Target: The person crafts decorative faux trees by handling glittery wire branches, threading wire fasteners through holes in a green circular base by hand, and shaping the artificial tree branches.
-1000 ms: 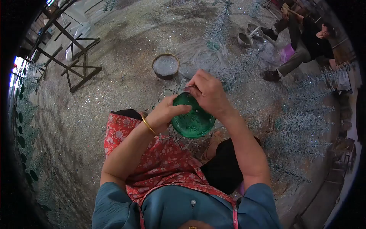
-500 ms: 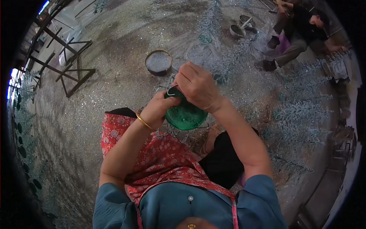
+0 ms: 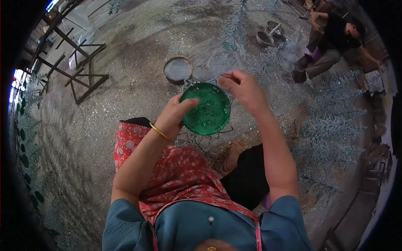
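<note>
My left hand (image 3: 172,115) grips a round green disc (image 3: 209,119) by its left edge, thumb lying across the top. The disc is shiny and faces up at me, with small pale bits on its surface. To its upper right, apart from it, my right hand (image 3: 247,91) is closed in a pinch. Something thin and dark shows at its fingertips, too small to name. Thin dark wire-like pieces (image 3: 201,144) show below the disc. Just beyond it stands a round gold-rimmed container (image 3: 191,69) holding whitish flakes.
Clear plastic sheeting (image 3: 211,62) lies past the container. Frosted tinsel branches (image 3: 335,125) spread along the right. A dark metal frame (image 3: 90,77) stands at left. Two bowls (image 3: 264,38) lie at upper right near a seated person (image 3: 331,46). Glittery flakes cover the floor.
My right hand has moved from the top of the green disc up and to the right. The disc has tilted to face me, and the pale curved wire near my left thumb no longer shows.
</note>
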Demonstrator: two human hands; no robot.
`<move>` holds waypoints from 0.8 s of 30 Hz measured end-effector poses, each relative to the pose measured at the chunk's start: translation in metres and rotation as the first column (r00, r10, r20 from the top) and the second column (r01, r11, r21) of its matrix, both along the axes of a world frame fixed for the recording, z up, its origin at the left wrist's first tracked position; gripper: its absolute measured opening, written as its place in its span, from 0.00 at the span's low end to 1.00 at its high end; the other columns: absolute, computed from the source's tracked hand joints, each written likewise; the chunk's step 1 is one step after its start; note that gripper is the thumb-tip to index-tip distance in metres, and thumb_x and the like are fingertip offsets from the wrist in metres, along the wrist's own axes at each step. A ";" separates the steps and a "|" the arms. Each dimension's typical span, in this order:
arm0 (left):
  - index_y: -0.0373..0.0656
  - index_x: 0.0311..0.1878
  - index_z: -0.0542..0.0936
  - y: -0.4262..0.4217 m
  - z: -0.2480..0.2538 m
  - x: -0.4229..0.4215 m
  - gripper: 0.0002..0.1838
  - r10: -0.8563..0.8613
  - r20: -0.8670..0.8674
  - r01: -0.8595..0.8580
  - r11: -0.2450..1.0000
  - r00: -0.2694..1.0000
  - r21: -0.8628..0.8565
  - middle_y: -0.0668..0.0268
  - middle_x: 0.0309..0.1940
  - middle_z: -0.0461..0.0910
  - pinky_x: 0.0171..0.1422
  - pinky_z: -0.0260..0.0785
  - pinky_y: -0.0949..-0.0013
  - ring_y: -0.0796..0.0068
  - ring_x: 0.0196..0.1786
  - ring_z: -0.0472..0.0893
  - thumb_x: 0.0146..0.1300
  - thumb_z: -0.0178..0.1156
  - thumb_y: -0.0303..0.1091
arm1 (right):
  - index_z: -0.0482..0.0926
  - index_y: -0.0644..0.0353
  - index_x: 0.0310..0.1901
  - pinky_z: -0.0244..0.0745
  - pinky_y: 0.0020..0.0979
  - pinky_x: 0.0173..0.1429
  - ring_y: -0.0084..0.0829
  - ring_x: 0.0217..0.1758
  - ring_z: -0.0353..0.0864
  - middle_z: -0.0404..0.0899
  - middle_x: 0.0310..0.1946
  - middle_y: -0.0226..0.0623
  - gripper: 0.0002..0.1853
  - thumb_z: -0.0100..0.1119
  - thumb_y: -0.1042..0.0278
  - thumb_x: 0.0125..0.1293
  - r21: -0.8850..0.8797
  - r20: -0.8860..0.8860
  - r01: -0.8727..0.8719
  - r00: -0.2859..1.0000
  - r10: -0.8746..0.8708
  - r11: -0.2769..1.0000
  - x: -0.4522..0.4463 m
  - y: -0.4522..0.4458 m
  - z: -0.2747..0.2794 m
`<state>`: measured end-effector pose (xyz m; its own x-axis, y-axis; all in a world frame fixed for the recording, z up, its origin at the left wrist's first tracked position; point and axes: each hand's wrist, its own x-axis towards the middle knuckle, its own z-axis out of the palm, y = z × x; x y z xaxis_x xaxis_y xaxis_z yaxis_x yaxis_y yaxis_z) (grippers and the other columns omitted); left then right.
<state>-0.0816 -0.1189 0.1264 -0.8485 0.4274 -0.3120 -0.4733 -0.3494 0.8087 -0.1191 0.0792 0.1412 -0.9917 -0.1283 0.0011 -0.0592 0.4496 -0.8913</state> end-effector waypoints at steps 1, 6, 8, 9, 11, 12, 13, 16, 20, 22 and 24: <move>0.35 0.44 0.71 0.001 0.001 0.001 0.15 0.001 0.002 -0.001 1.000 1.000 -0.003 0.64 0.37 0.76 0.40 0.70 0.74 0.76 0.36 0.77 0.56 0.51 0.34 | 0.74 0.65 0.31 0.66 0.25 0.30 0.21 0.25 0.70 0.75 0.25 0.32 0.12 0.60 0.64 0.53 -0.021 -0.049 -0.058 0.997 0.057 0.998 0.006 -0.005 -0.002; 0.38 0.49 0.69 0.006 -0.003 -0.001 0.30 0.012 0.086 -0.027 0.983 0.996 0.179 0.63 0.43 0.75 0.51 0.67 0.70 0.74 0.44 0.76 0.61 0.37 0.57 | 0.74 0.65 0.28 0.66 0.27 0.30 0.27 0.26 0.73 0.73 0.25 0.36 0.13 0.63 0.64 0.49 0.241 -0.258 0.001 0.964 0.063 0.971 0.015 -0.018 0.000; 0.38 0.49 0.69 0.004 -0.006 -0.002 0.32 0.011 0.083 -0.026 0.982 0.996 0.185 0.62 0.44 0.74 0.52 0.67 0.69 0.73 0.45 0.76 0.61 0.35 0.59 | 0.73 0.65 0.27 0.67 0.28 0.30 0.30 0.26 0.74 0.73 0.24 0.37 0.13 0.63 0.64 0.48 0.238 -0.278 -0.010 0.957 0.078 0.971 0.014 -0.021 0.001; 0.38 0.50 0.69 0.004 -0.007 -0.002 0.33 -0.001 0.081 -0.015 0.980 0.997 0.198 0.62 0.44 0.74 0.53 0.66 0.68 0.72 0.46 0.75 0.60 0.34 0.61 | 0.73 0.65 0.26 0.67 0.29 0.30 0.32 0.26 0.74 0.72 0.24 0.37 0.12 0.63 0.65 0.48 0.274 -0.344 0.006 0.935 0.092 0.962 0.015 -0.021 0.001; 0.38 0.50 0.69 0.007 -0.004 -0.001 0.34 0.011 0.100 -0.031 0.980 0.995 0.197 0.62 0.44 0.74 0.53 0.66 0.68 0.72 0.46 0.75 0.60 0.32 0.62 | 0.72 0.64 0.25 0.67 0.30 0.30 0.33 0.27 0.74 0.72 0.24 0.38 0.12 0.62 0.65 0.48 0.308 -0.407 0.028 0.907 0.105 0.951 0.016 -0.019 -0.001; 0.39 0.51 0.68 0.008 -0.002 -0.001 0.36 0.025 0.119 -0.048 0.980 0.993 0.195 0.62 0.45 0.74 0.53 0.66 0.68 0.72 0.45 0.75 0.59 0.31 0.63 | 0.72 0.64 0.26 0.67 0.31 0.30 0.35 0.26 0.73 0.72 0.24 0.38 0.11 0.62 0.66 0.48 0.316 -0.449 0.031 0.885 0.120 0.948 0.015 -0.019 -0.003; 0.39 0.51 0.68 0.008 -0.002 -0.001 0.36 0.025 0.115 -0.047 0.980 0.993 0.192 0.62 0.45 0.74 0.53 0.66 0.68 0.72 0.45 0.75 0.59 0.31 0.63 | 0.72 0.64 0.26 0.67 0.31 0.30 0.36 0.25 0.73 0.72 0.24 0.38 0.10 0.61 0.67 0.49 0.322 -0.490 0.034 0.861 0.136 0.946 0.015 -0.018 -0.005; 0.38 0.50 0.68 0.008 -0.002 0.000 0.37 0.036 0.116 -0.053 0.988 0.993 0.144 0.62 0.44 0.74 0.52 0.66 0.68 0.72 0.45 0.75 0.58 0.30 0.64 | 0.72 0.62 0.27 0.66 0.36 0.33 0.38 0.30 0.73 0.71 0.26 0.38 0.09 0.60 0.68 0.49 0.218 -0.549 0.163 0.836 -0.017 0.962 0.019 -0.019 -0.003; 0.38 0.49 0.70 0.010 -0.008 0.001 0.40 0.015 0.056 -0.026 0.982 0.998 0.187 0.63 0.42 0.75 0.50 0.67 0.69 0.72 0.44 0.75 0.56 0.30 0.67 | 0.71 0.60 0.28 0.65 0.35 0.34 0.38 0.32 0.72 0.70 0.27 0.36 0.08 0.60 0.71 0.48 0.159 -0.467 -0.008 0.881 0.082 0.987 0.045 -0.023 0.019; 0.37 0.47 0.70 0.011 -0.007 0.003 0.41 0.003 0.001 -0.003 0.982 1.000 0.190 0.63 0.40 0.75 0.50 0.67 0.68 0.72 0.44 0.75 0.54 0.30 0.69 | 0.71 0.59 0.28 0.63 0.35 0.35 0.37 0.34 0.71 0.69 0.26 0.35 0.08 0.58 0.73 0.45 0.333 -0.538 -0.159 0.777 0.326 0.929 0.059 -0.034 0.018; 0.38 0.43 0.72 0.012 -0.004 0.006 0.40 0.016 0.051 -0.025 0.984 0.999 0.176 0.66 0.35 0.75 0.45 0.68 0.70 0.75 0.38 0.75 0.54 0.31 0.69 | 0.70 0.58 0.28 0.62 0.35 0.36 0.37 0.34 0.71 0.69 0.26 0.35 0.08 0.58 0.74 0.45 0.358 -0.542 -0.156 0.768 0.341 0.921 0.062 -0.040 0.012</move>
<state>-0.0757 -0.1070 0.1224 -0.8429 0.4623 -0.2752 -0.5027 -0.4943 0.7092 -0.0571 0.0389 0.1528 -0.7409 -0.4565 0.4927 -0.6693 0.5631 -0.4847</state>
